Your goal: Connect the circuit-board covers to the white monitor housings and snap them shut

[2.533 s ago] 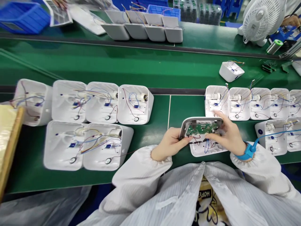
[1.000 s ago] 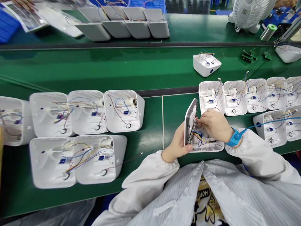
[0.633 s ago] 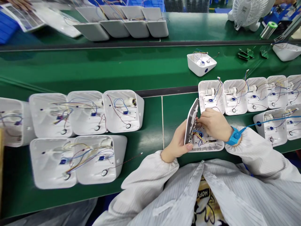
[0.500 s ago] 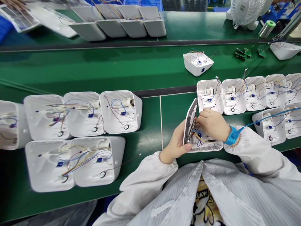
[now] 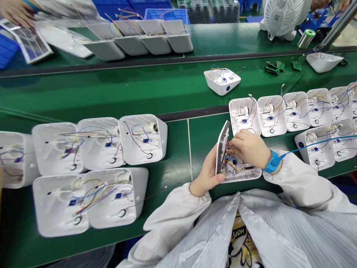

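My left hand (image 5: 208, 169) is closed around the edge of a white cover panel (image 5: 222, 147), holding it upright on its side with its inner, component side turned to the right. Beneath and beside it lies an open white housing (image 5: 242, 173) with a small blue connector and coloured wires (image 5: 232, 163) inside. My right hand (image 5: 248, 149) is over that housing, fingers pinched together close to the panel's inner face. The fingertips seem to be on a thin wire, though they partly hide it. A blue wrist strap (image 5: 275, 162) with a cord is on my right wrist.
White housings with wires (image 5: 142, 139) stand in rows left and right. One housing (image 5: 222, 82) sits on the raised middle strip near green circuit boards (image 5: 275, 67). Behind are grey-white shells (image 5: 156, 45), a fan (image 5: 281, 18), a solder spool (image 5: 306, 38) and another person's hand (image 5: 18, 13).
The camera view has tilted up slightly and shifted, showing more of the far bench. Both hands keep nearly the same hold, the right fingers still close to the panel.
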The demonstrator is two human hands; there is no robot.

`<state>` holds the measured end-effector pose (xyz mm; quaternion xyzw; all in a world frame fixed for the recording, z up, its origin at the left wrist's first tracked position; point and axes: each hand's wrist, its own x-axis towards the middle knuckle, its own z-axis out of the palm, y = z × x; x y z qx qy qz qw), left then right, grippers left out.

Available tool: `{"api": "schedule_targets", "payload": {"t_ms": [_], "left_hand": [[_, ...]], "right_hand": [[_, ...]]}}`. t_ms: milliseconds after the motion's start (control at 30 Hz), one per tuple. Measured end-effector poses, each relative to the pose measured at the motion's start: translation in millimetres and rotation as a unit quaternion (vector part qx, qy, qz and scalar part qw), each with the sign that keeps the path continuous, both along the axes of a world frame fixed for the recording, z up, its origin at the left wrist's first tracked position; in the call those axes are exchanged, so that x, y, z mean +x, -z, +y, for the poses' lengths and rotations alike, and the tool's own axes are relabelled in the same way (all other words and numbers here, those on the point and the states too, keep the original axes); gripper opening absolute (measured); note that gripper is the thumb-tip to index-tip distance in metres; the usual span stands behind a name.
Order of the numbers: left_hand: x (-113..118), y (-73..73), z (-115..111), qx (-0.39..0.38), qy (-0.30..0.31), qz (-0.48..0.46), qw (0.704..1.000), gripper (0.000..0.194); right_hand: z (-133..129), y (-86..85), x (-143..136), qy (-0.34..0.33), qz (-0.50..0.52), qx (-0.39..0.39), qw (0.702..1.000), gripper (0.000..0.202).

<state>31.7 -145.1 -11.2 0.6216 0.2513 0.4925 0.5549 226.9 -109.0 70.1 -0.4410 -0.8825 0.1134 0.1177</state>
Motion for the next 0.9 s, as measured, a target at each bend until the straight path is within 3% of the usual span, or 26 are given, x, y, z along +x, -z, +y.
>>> {"api": "schedule_targets", "payload": {"t_ms": [167,333,433,567,633,800,900], "left_hand": [[-0.6,-0.4,1.1,0.029,0.005,0.019,0.999,0.097],[0.9,0.7,0.8,0.035,-0.004,0.017,0.999,0.096],[1.8,-3.2,1.0,0.027,0.015,0.007,0.999,0.101],[1.5,-8.8,0.7,0.028,0.03,0.018,0.999,0.098],[0.6,-9.1,0.3,0.028,0.029,0.022,0.999,0.097],[-1.1,-5.1,0.3,0.027,0.025,0.03,0.999,0.098],[-1.0,-3.7,0.7,0.024,0.024,0.03,0.999,0.099]], "right_hand": [[-6.9,-19.0,7.8,-0.059,0.17,-0.169,0.969,0.029],[-18.9,-29.3,-0.2,-0.008,0.145,-0.299,0.943,0.037],[-20.9,-28.7,0.2,0.033,0.157,-0.317,0.935,0.02],[-16.7,-29.6,6.6,0.044,0.163,-0.274,0.947,0.007],[-13.2,-29.8,9.8,0.04,0.164,-0.257,0.952,0.007],[-7.7,-24.6,15.9,0.017,0.181,-0.327,0.927,0.016],[-9.8,-21.9,14.7,0.021,0.183,-0.33,0.926,0.019]]}}
